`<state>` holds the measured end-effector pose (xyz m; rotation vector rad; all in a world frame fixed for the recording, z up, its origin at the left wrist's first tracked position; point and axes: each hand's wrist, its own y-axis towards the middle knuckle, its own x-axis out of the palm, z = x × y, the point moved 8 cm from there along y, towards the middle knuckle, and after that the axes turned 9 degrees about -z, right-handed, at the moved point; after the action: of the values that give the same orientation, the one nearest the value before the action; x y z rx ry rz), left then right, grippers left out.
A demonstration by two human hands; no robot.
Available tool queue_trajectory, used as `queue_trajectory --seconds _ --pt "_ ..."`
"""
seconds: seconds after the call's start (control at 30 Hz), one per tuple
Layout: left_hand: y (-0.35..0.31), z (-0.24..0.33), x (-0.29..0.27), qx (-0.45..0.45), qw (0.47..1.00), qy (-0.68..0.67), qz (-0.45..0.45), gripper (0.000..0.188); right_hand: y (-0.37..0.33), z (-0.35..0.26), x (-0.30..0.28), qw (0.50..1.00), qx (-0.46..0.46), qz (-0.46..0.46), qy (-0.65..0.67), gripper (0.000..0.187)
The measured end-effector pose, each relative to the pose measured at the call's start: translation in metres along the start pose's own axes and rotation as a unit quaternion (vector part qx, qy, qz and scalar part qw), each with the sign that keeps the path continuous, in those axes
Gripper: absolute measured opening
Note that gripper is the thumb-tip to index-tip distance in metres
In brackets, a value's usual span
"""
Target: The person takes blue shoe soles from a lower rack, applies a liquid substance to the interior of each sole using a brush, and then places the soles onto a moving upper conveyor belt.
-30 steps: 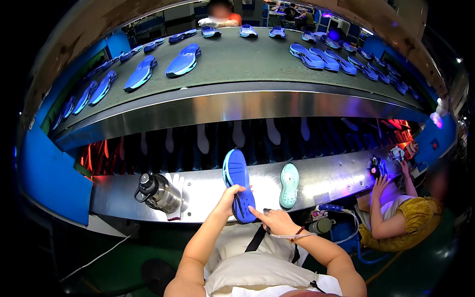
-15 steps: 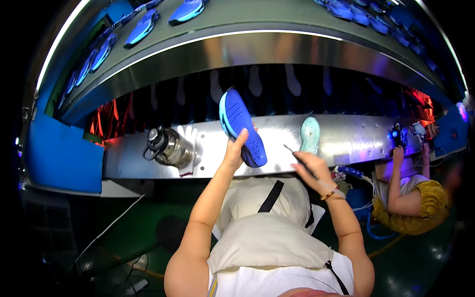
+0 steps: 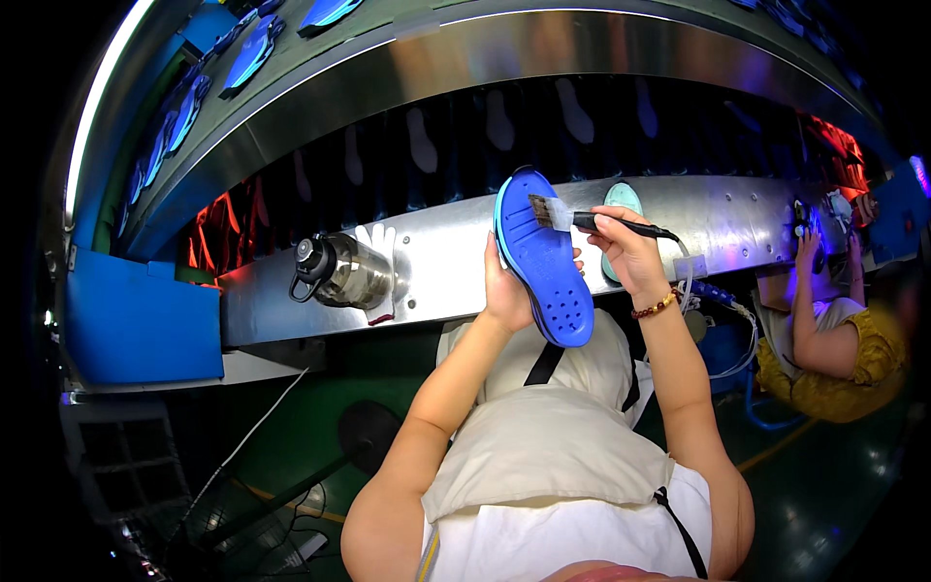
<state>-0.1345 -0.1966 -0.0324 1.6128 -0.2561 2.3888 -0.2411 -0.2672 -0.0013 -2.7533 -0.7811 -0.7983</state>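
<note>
My left hand point(image 3: 506, 291) grips a blue shoe sole point(image 3: 543, 257) upright above my lap; my right hand point(image 3: 621, 252), just right, pinches a small brush point(image 3: 572, 217) whose bristles touch its far end.

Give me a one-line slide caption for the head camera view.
Left hand holds a blue shoe sole upright while the right hand sets a small brush to its upper end.

One blue sole point(image 3: 543, 257), one brush point(image 3: 582, 218), one bottle point(image 3: 344, 272).
</note>
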Motion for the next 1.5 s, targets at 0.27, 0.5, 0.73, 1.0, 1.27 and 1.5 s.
queue_trajectory --seconds 0.27,0.5,0.73,1.0,1.27,1.5 --pt "0.005 -0.005 -0.003 0.027 0.999 0.033 0.013 0.087 0.015 -0.005 0.003 0.994 -0.012 0.037 -0.099 0.018" --pt "0.015 0.005 -0.029 0.104 0.981 0.088 0.137 0.071 -0.002 -0.014 0.065 0.9 -0.088 -0.037 -0.425 0.02" --pt "-0.003 0.043 -0.024 0.07 0.98 0.159 0.095 0.079 -0.044 -0.005 0.059 0.864 0.09 -0.199 -0.454 0.019" --pt "0.004 0.011 0.021 -0.01 0.997 0.07 -0.007 0.084 -0.01 -0.042 0.059 0.953 -0.039 -0.095 -0.284 0.017" --pt "0.003 0.027 0.031 0.051 0.992 0.118 0.015 0.086 -0.017 -0.057 0.062 0.945 -0.1 -0.138 -0.277 0.015" --pt "0.006 0.049 0.043 0.101 0.987 0.12 -0.017 0.094 -0.026 -0.052 0.075 0.943 -0.072 -0.243 -0.216 0.016"
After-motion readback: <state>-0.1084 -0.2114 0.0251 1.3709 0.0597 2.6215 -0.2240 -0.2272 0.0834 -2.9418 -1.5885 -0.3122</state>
